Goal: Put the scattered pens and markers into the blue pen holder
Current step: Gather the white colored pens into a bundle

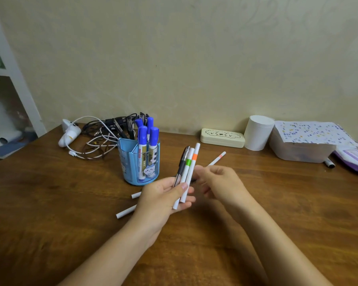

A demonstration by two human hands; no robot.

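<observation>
Dark brown wooden table [50, 203], grain plain to see, with a soft sheen. Blue holder [130, 166] of glossy plastic, its front wall clear, and in it markers [142, 153] with shiny blue plastic caps; matt white barrels on the pens [189, 172] near the middle, beside a black pen [181, 166] with a clear glossy body. Far right, a smooth matt white cup [257, 133], a cream case [222, 138] with a dull finish and a frosted plastic box [297, 149] under dotted paper [312, 133].
</observation>
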